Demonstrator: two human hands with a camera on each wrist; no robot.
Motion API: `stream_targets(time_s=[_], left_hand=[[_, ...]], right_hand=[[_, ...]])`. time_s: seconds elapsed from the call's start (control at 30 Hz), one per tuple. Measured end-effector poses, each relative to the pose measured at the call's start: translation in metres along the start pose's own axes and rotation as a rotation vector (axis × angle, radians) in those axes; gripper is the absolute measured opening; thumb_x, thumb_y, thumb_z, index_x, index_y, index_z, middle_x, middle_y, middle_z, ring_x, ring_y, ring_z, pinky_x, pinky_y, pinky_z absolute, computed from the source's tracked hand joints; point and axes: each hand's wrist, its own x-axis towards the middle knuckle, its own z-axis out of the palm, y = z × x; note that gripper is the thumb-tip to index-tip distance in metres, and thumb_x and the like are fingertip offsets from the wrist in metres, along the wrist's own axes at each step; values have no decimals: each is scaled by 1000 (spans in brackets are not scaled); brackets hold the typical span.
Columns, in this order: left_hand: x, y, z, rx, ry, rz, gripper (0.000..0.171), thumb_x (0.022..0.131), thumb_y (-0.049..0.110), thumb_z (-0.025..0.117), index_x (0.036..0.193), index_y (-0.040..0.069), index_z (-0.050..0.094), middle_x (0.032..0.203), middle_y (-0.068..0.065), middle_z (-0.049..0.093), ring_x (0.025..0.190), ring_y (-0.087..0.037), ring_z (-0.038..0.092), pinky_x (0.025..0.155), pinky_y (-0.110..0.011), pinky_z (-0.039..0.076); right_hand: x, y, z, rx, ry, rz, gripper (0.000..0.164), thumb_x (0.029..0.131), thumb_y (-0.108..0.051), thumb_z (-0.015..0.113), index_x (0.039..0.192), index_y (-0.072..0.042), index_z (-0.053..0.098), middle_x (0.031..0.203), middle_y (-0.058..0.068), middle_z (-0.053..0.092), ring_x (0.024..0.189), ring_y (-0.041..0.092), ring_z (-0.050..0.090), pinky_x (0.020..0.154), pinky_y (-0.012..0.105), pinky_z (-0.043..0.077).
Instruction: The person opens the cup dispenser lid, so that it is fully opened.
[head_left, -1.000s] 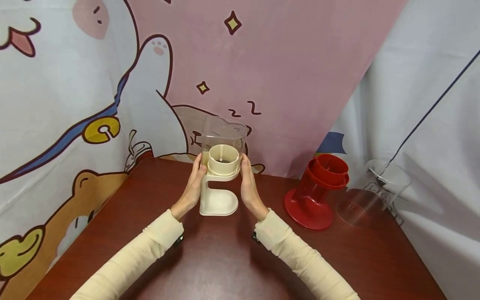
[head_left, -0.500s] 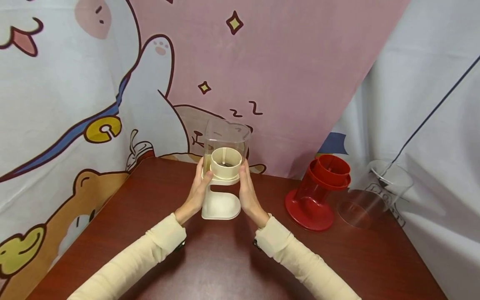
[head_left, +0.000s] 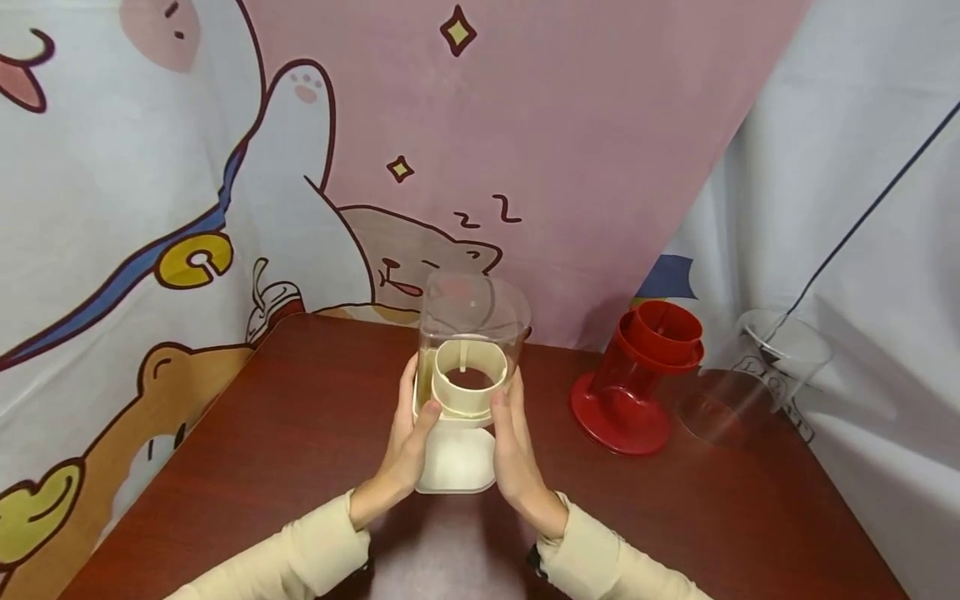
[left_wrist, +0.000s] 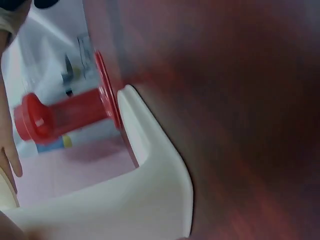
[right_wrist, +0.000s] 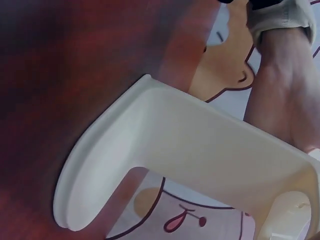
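Both hands hold a cream C-shaped stand (head_left: 456,467) in the middle of the table, with a cream ring (head_left: 459,400) and a tall clear plastic container (head_left: 450,312) at its top. My left hand (head_left: 405,450) grips its left side, thumb at the front beside the ring. Opposite it, my right hand (head_left: 519,458) grips the right side, thumb likewise at the front. In the left wrist view the stand's white back (left_wrist: 115,200) and foot are right at the tabletop. The right wrist view shows the inside of the stand (right_wrist: 200,135); my fingers are mostly hidden there.
A red stand (head_left: 622,421) with a red ring top is to the right on the brown table (head_left: 300,433). Beside it, near the right edge, is a clear plastic container (head_left: 787,346). Printed cloth (head_left: 585,167) hangs along the back and sides.
Both hands have brought the cream stand down and nearer, slightly rightward, still gripping it. Its foot now shows closer to the front. The red stand and the clear container beside it have stayed put.
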Motion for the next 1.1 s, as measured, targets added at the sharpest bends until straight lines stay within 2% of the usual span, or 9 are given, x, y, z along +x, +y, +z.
stream_targets(time_s=[0.1, 0.2, 0.33, 0.53, 0.6, 0.7, 0.77, 0.93, 1.1], left_hand=[[-16, 8, 3, -9, -14, 5, 74, 99, 57, 45, 160, 29, 14, 165, -4, 21, 149, -25, 23, 119, -52, 17], [-33, 16, 6, -36, -42, 8, 71, 100, 51, 46, 160, 29, 14, 165, -4, 20, 150, -22, 23, 120, -34, 19], [-54, 26, 12, -81, -92, 16, 72, 101, 42, 48, 160, 28, 10, 166, -7, 15, 150, -13, 20, 115, -15, 18], [-72, 36, 14, -192, -208, 15, 80, 101, 31, 55, 161, 24, 3, 167, -12, 7, 151, -9, 15, 115, -13, 18], [-71, 36, 11, -171, -238, 15, 85, 98, 31, 60, 161, 24, 2, 166, -9, 7, 151, -10, 14, 119, -23, 16], [-65, 31, 2, -45, -284, 46, 97, 94, 46, 64, 161, 23, -1, 168, -4, 4, 153, -11, 9, 122, -47, 12], [-57, 25, -3, 59, -332, 127, 110, 88, 61, 64, 161, 16, -6, 168, -6, 0, 154, -19, 8, 121, -54, 9], [-36, 11, -10, 133, -423, 265, 137, 72, 77, 66, 158, 8, -15, 169, -10, 2, 154, -25, 15, 122, -25, 12], [-25, 3, -6, 23, -470, 312, 137, 73, 70, 73, 158, 8, -14, 168, -12, 3, 153, -25, 17, 122, -24, 11]], right_hand=[[-17, -8, -3, 2, -21, -7, 56, 109, -23, 22, 161, -18, 2, 167, 4, 8, 153, 21, 8, 122, 26, 11], [-37, -14, -6, 0, -36, -36, 56, 109, -16, 21, 161, -22, 1, 167, 5, 9, 153, 16, 9, 116, 11, 13], [-62, -24, -11, 6, -26, -51, 57, 108, -13, 19, 161, -22, 2, 167, 8, 9, 152, 4, 10, 113, 6, 13], [-88, -35, -21, 67, -54, 7, 56, 108, -21, 18, 161, -24, 0, 167, 4, 3, 150, -2, 4, 109, 5, 9], [-90, -37, -28, 65, -84, -6, 55, 108, -23, 15, 161, -19, 3, 167, 4, 7, 151, 0, 6, 109, 6, 9], [-80, -42, -44, 25, -108, -105, 55, 109, -30, 13, 159, -8, 14, 164, 8, 21, 152, 5, 15, 113, 8, 13], [-64, -48, -54, 16, -106, -210, 60, 109, -38, 15, 156, -1, 21, 161, 13, 30, 151, 13, 23, 116, 13, 17], [-11, -68, -60, 152, -102, -396, 80, 101, -61, 33, 154, -2, 25, 158, 12, 37, 148, 24, 32, 121, 27, 23], [21, -72, -49, 361, -190, -451, 91, 95, -68, 42, 154, -3, 22, 158, 14, 35, 147, 31, 34, 122, 38, 29]])
